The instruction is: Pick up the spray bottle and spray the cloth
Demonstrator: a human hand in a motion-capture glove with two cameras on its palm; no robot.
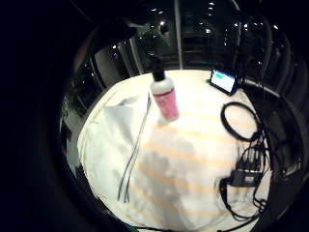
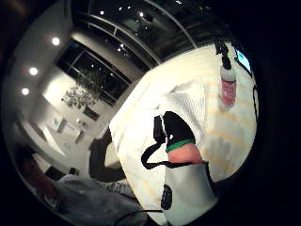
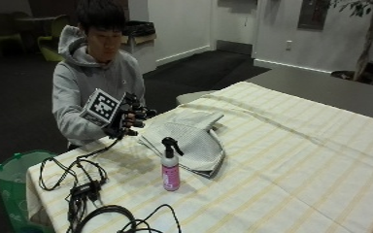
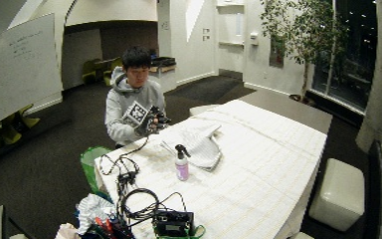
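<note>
A spray bottle (image 3: 170,167) with a pink body and a black trigger head stands upright on the striped tablecloth (image 3: 290,160). Just behind it lies a folded grey-white cloth (image 3: 190,138). My gloved right hand (image 3: 125,119) hangs in the air above the table's edge near the person's chest, to the left of the cloth and apart from the bottle. Its fingers are loosely curled and hold nothing. Both palm views look down on the bottle (image 1: 164,96) (image 2: 228,87) beside the cloth (image 1: 116,140) (image 2: 186,106). One gloved finger (image 2: 178,134) shows in the thumb side view.
Black cables and a small box (image 3: 76,189) lie on the table's near left corner, and also show in the little finger side view (image 1: 244,169). A small device with a lit screen (image 1: 223,80) stands past the bottle. A green bin (image 3: 12,179) sits beside the table.
</note>
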